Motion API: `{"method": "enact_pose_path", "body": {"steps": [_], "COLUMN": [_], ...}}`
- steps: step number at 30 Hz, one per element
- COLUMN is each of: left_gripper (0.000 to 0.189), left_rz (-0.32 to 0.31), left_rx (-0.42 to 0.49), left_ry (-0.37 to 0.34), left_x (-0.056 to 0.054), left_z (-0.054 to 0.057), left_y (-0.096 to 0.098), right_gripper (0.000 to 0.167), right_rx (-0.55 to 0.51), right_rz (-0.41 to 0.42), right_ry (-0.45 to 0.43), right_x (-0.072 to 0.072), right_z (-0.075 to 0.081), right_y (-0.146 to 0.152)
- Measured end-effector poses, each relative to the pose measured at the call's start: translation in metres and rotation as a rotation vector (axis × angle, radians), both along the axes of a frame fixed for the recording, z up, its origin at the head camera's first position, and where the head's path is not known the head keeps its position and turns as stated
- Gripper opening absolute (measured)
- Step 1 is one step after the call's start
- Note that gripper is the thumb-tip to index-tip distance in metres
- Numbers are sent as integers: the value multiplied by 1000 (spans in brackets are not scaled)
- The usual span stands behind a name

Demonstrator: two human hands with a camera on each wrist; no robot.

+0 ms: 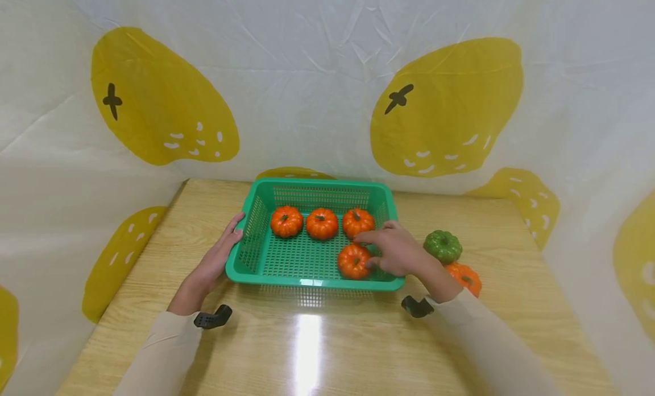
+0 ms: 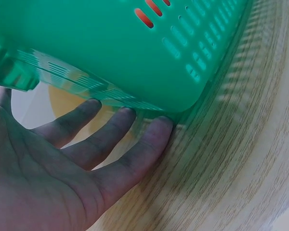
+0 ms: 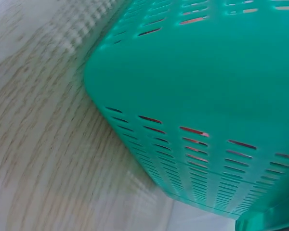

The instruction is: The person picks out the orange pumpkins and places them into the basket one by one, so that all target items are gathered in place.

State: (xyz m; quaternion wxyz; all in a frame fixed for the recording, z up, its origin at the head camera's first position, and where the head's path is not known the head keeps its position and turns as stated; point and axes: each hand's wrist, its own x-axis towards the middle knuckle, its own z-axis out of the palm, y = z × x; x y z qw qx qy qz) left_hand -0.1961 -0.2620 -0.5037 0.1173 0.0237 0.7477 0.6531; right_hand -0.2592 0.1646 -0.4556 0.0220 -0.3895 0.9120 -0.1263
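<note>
A green plastic basket (image 1: 314, 283) with slotted walls stands on the wooden table. Four small orange pumpkins lie inside: a left one (image 1: 286, 222), a middle one (image 1: 322, 224) and a right one (image 1: 357, 222) along the back, plus a front right pumpkin (image 1: 353, 261). My right hand (image 1: 396, 251) reaches over the right rim, forefinger and thumb round that front pumpkin. My left hand (image 1: 220, 256) touches the basket's left side. In the left wrist view its fingers (image 2: 113, 132) extend, tips against the outer wall. The basket's outside (image 3: 183, 96) fills much of the right wrist view, the right hand hidden.
Right of the basket, a green pumpkin (image 1: 443, 247) sits on the table (image 1: 266, 350). An orange pumpkin (image 1: 464, 277) lies just in front of it, partly behind my right forearm. A white sheet (image 1: 307, 100) with yellow fruit prints hangs behind the table.
</note>
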Motion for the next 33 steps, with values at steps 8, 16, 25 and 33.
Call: {"method": "enact_pose_path", "body": {"steps": [8, 16, 25, 33], "left_gripper": [62, 61, 61, 62], "left_rz": [-1, -16, -40, -31], "left_rx": [-17, -18, 4, -4], "left_ry": [22, 22, 13, 5], "left_x": [-1, -2, -2, -3], "left_z": [0, 0, 1, 1], "left_y": [-1, -1, -3, -3], "right_gripper": [45, 34, 32, 33], "right_rx": [-217, -482, -536, -505], "right_rz": [2, -78, -246, -287], "right_ry": [-52, -53, -47, -55], "right_x": [-3, 0, 8, 22], "right_z": [-3, 5, 14, 6], "right_y": [7, 33, 94, 148]}}
